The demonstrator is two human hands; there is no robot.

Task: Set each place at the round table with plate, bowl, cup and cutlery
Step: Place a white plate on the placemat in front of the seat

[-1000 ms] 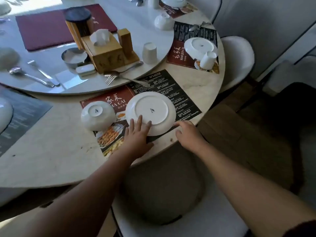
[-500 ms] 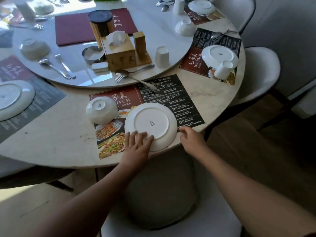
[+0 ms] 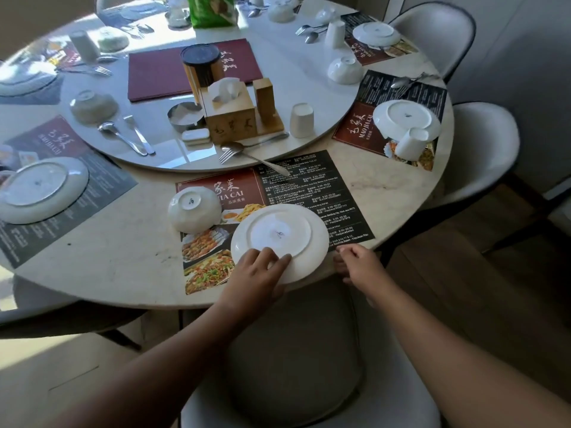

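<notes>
1. The plate (image 3: 279, 236) lies upside down on the placemat (image 3: 312, 193) at the near edge, beside an upturned bowl (image 3: 194, 208);
2. the left hand (image 3: 256, 273) rests on its rim, fingers flat and together;
3. the right hand (image 3: 358, 264) curls at the placemat's corner; I can't tell if it is pinching.

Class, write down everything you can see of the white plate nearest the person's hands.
The plate is round, white and glossy, seemingly ceramic. It lies upside down, foot ring and a small dark maker's mark facing up. It rests on a printed menu placemat near the table edge, apart from the upturned bowl on its left. The left hand lays its fingers on its near rim.
</notes>
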